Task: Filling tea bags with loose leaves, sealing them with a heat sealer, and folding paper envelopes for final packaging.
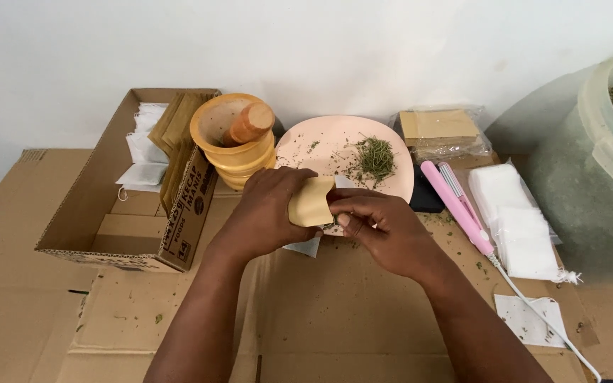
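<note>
My left hand (267,209) grips a small tan paper pouch (310,203) from the left. My right hand (381,227) pinches the pouch's right edge with fingers and thumb. Both hands hover just in front of a pale pink plate (321,142) that carries a small heap of dried green herbs (375,156). A white filter bag (305,247) lies flat under my left hand on the cardboard.
A yellow wooden mortar with a pestle (239,135) stands left of the plate, beside an open cardboard box (129,213) of paper bags. A pink heat sealer (457,206), white bags (512,220), packed tan pouches (440,128) and a big herb tub (604,156) lie right.
</note>
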